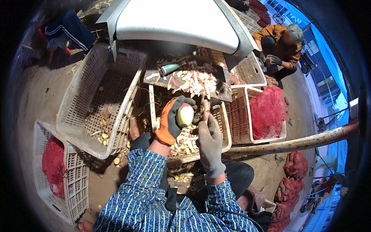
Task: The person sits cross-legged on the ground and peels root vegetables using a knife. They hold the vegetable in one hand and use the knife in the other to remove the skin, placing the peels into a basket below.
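Note:
My left hand [171, 120], in an orange and dark grey glove, holds a mostly peeled root vegetable [185, 116] with some red skin at its top. My right hand [210, 142], in a grey glove, grips a slim brownish handle [206, 110] pointing up and away from me; its far end is unclear. Both hands are above a plastic crate [227, 127] with pale and red peelings [185, 142] inside. Just beyond, a dark board [156, 82] bears a heap of peelings [200, 79] and a green cylindrical object [171, 68].
A large plastic crate [68, 107] with a few pieces stands left. Crates with red mesh sacks [266, 113] stand at both sides. A rusty pipe [292, 142] crosses at right, near filled red sacks [295, 165]. A co-worker [279, 49] crouches upper right; another person's leg [69, 30] shows upper left.

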Available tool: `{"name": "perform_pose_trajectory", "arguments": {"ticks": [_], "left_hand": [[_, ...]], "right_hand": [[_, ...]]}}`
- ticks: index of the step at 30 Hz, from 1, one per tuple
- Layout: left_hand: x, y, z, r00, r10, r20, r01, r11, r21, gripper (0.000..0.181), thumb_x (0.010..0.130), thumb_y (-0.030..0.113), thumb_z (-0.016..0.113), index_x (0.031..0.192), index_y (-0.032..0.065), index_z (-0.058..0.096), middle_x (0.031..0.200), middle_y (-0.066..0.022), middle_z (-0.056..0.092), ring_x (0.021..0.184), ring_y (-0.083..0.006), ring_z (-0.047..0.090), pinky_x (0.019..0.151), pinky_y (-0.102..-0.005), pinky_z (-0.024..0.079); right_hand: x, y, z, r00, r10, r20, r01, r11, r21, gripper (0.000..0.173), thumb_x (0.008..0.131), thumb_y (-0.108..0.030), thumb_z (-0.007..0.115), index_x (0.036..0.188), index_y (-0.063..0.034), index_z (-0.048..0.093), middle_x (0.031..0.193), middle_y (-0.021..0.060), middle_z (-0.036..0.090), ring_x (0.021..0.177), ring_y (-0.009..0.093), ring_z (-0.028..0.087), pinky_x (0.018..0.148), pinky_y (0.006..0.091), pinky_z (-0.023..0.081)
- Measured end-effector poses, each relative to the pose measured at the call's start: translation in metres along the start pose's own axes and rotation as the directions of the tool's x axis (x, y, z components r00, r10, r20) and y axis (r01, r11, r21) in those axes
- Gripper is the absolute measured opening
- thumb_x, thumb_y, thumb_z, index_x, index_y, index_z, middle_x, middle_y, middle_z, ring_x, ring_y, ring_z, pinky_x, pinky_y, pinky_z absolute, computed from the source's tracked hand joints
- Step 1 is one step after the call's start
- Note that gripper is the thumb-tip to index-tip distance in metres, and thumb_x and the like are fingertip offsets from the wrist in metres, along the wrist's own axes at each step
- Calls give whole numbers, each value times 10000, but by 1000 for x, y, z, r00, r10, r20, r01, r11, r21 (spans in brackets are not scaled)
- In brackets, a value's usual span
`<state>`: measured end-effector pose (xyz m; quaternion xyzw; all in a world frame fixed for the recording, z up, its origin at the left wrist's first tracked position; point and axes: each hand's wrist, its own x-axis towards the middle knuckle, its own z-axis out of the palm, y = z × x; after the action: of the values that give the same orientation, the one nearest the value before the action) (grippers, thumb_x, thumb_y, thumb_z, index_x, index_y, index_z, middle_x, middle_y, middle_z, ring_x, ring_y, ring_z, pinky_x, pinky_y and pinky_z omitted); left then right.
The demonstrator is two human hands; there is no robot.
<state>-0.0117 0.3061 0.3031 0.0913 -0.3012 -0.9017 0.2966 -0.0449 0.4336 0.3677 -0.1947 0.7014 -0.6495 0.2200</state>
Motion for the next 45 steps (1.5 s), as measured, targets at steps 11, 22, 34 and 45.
{"name": "perform_pose_trajectory", "arguments": {"ticks": [11,22,34,45], "left_hand": [[1,-7,-1,979,-65,-192,14,968,-252,267,957,308,576,943,49,640,832,-73,667,724,-197,658,685,-319,548],[-3,-23,8,972,189,-143,-144,950,275,277,983,275,526,1124,47,596,973,-100,664,900,-194,652,811,-336,535],[6,0,-5,992,-48,-115,8,945,-326,300,954,211,550,1151,-9,606,967,-106,666,848,-219,659,787,-350,566],[-1,4,-9,983,-54,-173,-74,755,-652,185,923,78,562,1077,-20,596,754,-82,660,772,-204,662,998,-403,485]], "right_hand": [[-32,1,7,944,-307,122,324,787,-525,440,958,-122,485,1353,66,436,1161,284,606,1015,359,634,835,376,507],[-18,15,4,999,-40,-4,39,990,-139,486,935,-114,540,1368,75,429,1213,159,574,1034,155,566,858,267,472],[-75,7,20,966,-156,204,216,924,-316,495,931,-112,523,1389,41,417,1220,276,585,1092,386,608,891,402,489],[-79,-1,40,969,-27,245,172,786,-593,529,925,-154,519,1389,58,375,1099,310,579,972,452,598,850,463,488]]}}
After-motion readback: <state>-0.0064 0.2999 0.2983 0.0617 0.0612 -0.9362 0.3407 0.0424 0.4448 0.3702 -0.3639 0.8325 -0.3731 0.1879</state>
